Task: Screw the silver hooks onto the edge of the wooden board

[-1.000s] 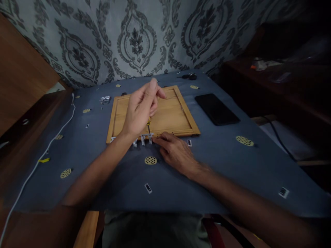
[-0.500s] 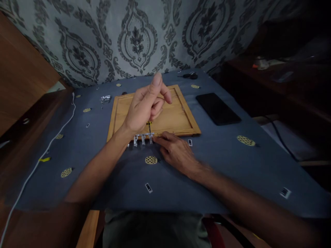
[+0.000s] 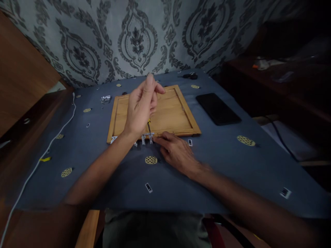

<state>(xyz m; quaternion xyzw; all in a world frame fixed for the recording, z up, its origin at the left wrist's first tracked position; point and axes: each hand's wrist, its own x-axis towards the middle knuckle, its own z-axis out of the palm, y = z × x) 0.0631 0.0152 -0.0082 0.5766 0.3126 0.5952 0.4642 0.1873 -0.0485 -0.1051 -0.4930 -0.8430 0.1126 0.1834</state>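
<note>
Okay, left hand (image 3: 142,105) over the panel, grip curled narrow on a slim screwdriver with a yellow-and-black handle (image 3: 149,121); most of the handle is hidden by the fingers. Its metal shaft points down from the grip, tip at the silver metal fittings with short hanging tabs (image 3: 143,139), which sit along the near edge of the flat, framed, light-brown wooden panel (image 3: 169,115). Panel lies flat beneath the left grip, on the table with a dark blue patterned cloth (image 3: 196,193).

Right hand (image 3: 178,151) rests low, to the right of the screwdriver tip; index finger reaches the rightmost tab, can't tell if that grip pinches anything.

Black flat rectangular tablet-like device (image 3: 218,108) lies right of both grips. Small shiny clear-silver bundle (image 3: 105,99) left of the left grip; white cable (image 3: 62,129) farther left.
</note>
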